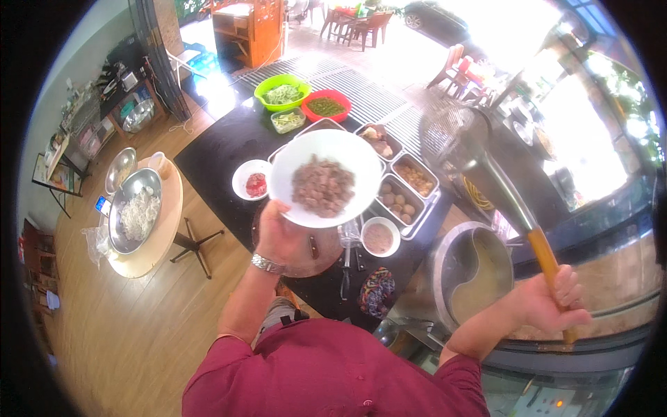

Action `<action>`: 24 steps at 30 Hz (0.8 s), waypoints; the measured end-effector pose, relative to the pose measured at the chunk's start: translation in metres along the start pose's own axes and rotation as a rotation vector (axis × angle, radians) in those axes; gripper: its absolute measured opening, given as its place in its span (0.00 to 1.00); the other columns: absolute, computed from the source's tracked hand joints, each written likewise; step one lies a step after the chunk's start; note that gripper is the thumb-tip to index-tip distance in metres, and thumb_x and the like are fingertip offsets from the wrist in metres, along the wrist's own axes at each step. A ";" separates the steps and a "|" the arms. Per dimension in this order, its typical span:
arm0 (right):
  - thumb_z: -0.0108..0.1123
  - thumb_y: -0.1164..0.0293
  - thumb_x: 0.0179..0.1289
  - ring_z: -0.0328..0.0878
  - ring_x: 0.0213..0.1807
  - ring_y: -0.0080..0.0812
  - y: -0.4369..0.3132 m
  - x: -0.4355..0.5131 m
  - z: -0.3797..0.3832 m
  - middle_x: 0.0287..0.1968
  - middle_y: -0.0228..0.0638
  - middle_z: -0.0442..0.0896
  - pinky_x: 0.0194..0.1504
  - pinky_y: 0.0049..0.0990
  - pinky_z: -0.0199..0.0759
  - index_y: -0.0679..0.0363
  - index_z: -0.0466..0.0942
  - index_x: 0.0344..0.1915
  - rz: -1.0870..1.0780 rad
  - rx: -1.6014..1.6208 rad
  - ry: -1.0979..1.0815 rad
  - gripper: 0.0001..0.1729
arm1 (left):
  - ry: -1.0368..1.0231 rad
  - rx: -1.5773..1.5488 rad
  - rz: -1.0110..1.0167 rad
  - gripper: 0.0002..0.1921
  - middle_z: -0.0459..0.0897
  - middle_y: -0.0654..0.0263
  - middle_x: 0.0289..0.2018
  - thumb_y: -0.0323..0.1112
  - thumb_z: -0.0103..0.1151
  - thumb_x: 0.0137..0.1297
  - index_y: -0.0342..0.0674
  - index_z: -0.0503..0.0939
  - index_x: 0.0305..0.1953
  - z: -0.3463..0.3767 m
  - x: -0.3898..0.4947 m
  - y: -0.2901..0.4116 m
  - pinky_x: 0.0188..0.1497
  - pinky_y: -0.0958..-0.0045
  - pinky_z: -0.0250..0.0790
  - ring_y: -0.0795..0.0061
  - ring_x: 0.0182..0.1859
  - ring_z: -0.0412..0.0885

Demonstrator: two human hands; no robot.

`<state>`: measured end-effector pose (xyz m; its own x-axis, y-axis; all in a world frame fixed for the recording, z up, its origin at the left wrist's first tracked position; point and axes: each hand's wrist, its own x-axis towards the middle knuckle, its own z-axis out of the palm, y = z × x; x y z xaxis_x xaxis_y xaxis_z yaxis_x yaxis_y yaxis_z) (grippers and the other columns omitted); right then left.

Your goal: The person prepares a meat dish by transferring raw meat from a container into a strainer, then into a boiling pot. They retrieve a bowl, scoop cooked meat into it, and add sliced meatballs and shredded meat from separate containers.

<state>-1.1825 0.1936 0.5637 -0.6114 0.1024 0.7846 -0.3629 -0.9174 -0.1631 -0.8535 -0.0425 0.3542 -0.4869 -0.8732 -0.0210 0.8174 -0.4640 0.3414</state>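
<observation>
My left hand grips the near-left rim of a white bowl, raised above the black table. Small chunks of brownish meat lie in its middle. In my right hand is the wooden handle of a large metal strainer ladle. Its perforated basket, blurred, is lifted at the upper right; I cannot make out anything in it. Below the ladle stands a round metal pot with an S-shaped divider and pale liquid inside. The bowl partly covers a round cutting board bearing a knife.
Metal trays of meatballs and fried pieces sit on the black table. Around them are a bowl of raw red meat, a small bowl, green and red basins, and a patterned cloth. A round side table holds noodles.
</observation>
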 end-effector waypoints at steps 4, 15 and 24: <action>0.51 0.49 0.79 0.50 0.23 0.22 0.022 -0.009 -0.022 0.20 0.20 0.51 0.29 0.26 0.49 0.47 0.53 0.19 0.124 -0.115 0.162 0.31 | 0.274 0.175 0.133 0.27 0.79 0.55 0.58 0.32 0.50 0.56 0.33 0.72 0.60 -0.091 0.026 0.100 0.58 0.53 0.77 0.54 0.57 0.80; 0.50 0.51 0.80 0.50 0.21 0.21 0.074 -0.109 0.042 0.19 0.22 0.54 0.26 0.24 0.47 0.50 0.54 0.19 0.522 -0.347 0.392 0.31 | 0.590 0.216 0.151 0.26 0.79 0.54 0.54 0.24 0.49 0.51 0.33 0.72 0.56 -0.315 0.115 0.289 0.56 0.45 0.80 0.52 0.57 0.80; 0.50 0.55 0.80 0.54 0.19 0.20 0.106 -0.151 0.090 0.20 0.23 0.61 0.21 0.24 0.50 0.54 0.68 0.28 0.765 -0.319 -0.105 0.22 | 0.637 0.050 0.097 0.40 0.72 0.44 0.64 0.20 0.44 0.48 0.31 0.63 0.70 -0.408 0.170 0.309 0.64 0.32 0.72 0.39 0.66 0.72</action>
<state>-1.0656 0.0463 0.4814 -0.7071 -0.5557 0.4373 -0.0651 -0.5645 -0.8228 -0.5580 -0.3947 0.0726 -0.1206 -0.8354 -0.5362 0.8259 -0.3841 0.4126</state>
